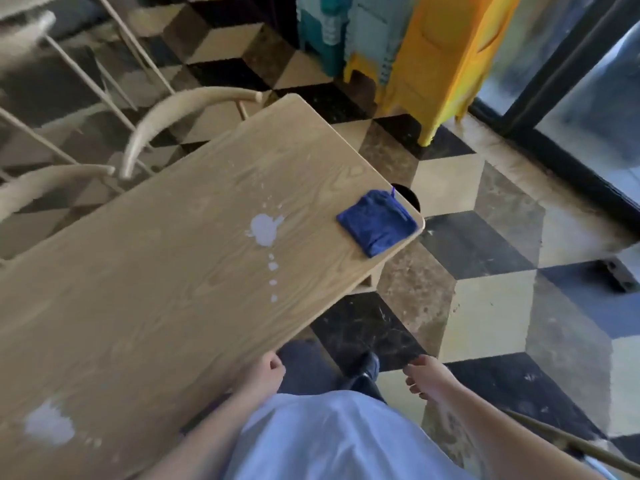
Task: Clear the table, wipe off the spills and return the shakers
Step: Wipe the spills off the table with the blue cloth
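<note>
A long wooden table (145,271) runs from lower left to upper right. A white spill (264,229) with a trail of small drops lies near its middle, and a second pale spill (48,426) sits at the near left. A folded blue cloth (377,221) rests on the table's right corner. My left hand (266,372) hangs by the table's near edge with fingers curled and nothing in it. My right hand (427,374) hangs over the floor, fingers loosely apart and empty. No shakers are in view.
Two pale wooden chairs (166,119) stand along the table's far side. Stacked yellow and teal plastic stools (433,64) stand beyond the table's end by a dark-framed glass door (571,98). The floor is checkered tile. A wooden stick (571,445) crosses the lower right.
</note>
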